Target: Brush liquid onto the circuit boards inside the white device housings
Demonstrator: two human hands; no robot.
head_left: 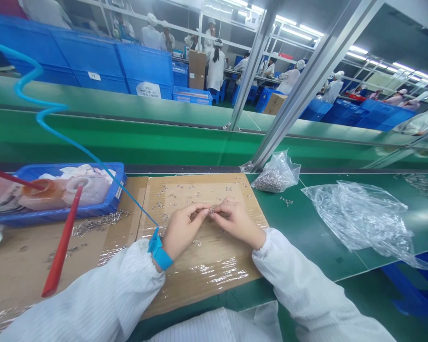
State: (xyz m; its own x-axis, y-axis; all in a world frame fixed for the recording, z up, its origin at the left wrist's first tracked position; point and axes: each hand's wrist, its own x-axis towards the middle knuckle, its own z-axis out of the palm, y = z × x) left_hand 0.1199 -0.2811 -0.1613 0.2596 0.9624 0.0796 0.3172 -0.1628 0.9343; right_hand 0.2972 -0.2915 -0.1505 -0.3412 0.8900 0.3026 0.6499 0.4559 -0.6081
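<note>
1. Nearest the camera lies my white striped garment (pixel 217 327), its sleeves (pixel 103 289) reaching over the cardboard (pixel 221 270) on the desk (pixel 306 235).
2. My left hand (pixel 186 227) and right hand (pixel 238 221) meet above the cardboard, fingertips pinching a small metal piece (pixel 211 212) between them (too tiny to make out its shape).
3. The step in hand, I judge, is fingertip work on that piece; loose metal bits (pixel 159 205) lie scattered around.
4. The next move seems to call for a light, steady two-handed pinch.
</note>
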